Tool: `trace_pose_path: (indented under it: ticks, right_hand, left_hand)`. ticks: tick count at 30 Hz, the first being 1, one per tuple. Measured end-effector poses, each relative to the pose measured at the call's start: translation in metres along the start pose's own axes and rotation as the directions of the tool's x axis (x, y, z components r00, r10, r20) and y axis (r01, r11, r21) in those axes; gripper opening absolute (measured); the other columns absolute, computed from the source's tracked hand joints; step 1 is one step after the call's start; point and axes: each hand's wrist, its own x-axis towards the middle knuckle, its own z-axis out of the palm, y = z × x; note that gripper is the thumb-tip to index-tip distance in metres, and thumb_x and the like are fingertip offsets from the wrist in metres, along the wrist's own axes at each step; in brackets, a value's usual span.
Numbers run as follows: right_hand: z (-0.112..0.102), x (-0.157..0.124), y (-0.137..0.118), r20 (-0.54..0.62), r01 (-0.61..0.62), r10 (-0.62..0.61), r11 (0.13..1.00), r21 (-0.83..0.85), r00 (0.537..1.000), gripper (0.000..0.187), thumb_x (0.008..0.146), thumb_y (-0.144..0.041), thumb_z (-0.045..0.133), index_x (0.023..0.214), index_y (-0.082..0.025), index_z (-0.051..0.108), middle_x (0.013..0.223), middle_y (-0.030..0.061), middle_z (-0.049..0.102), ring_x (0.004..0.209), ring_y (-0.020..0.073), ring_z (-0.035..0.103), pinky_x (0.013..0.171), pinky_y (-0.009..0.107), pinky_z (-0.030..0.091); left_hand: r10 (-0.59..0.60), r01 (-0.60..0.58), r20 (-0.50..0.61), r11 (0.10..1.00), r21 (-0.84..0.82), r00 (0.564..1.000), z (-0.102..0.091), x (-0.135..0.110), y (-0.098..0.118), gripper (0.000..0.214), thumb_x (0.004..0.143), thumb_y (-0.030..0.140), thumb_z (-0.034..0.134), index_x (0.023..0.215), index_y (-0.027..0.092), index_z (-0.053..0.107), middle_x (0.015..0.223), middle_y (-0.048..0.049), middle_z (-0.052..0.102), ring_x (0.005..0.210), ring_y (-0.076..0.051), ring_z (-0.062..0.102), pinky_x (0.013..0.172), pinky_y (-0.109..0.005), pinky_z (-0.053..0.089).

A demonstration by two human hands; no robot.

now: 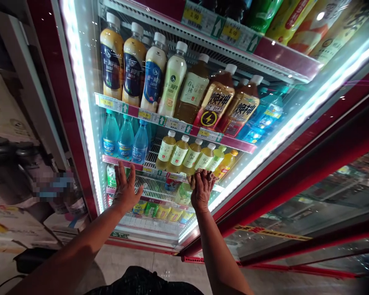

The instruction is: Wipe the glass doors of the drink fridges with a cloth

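My left hand (126, 189) is open, its fingers spread, in front of the shelf edge below the small blue bottles (125, 139). It holds nothing and seems to rest on the glass of a lit drinks cooler. Bunched under the fingers of my right hand (202, 190) is a brownish cloth (211, 176). That hand is in front of the small tea bottles (192, 155), near the cooler's right light strip. Reflections suggest a glass pane between my hands and the bottles, though its surface is hard to make out.
Large bottles (174, 80) line the shelf above, over price labels (175, 123). Snack-like packets (164, 212) lie on a lower shelf. A red-framed cooler (283, 205) stands to the right. Dark canisters (6, 172) and boxes crowd the left. Tiled floor (160, 262) shows below.
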Motion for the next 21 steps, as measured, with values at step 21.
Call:
trace_pose_path:
  ticks: [21]
  right_hand:
    - [0.025,0.002,-0.062,0.136,0.058,-0.059,0.998,0.015,0.989,0.063,0.097,-0.008,0.045,0.156,-0.030,0.047,0.156,0.0104,0.055,0.164,0.0283,0.013,0.128,0.068,0.022]
  left_hand:
    - [0.069,-0.069,0.044,0.998,-0.004,0.997,-0.012,-0.006,-0.018,0.103,0.089,0.022,0.066,0.165,0.035,-0.002,0.172,-0.0080,-0.029,0.160,-0.046,-0.009,0.126,-0.071,0.020]
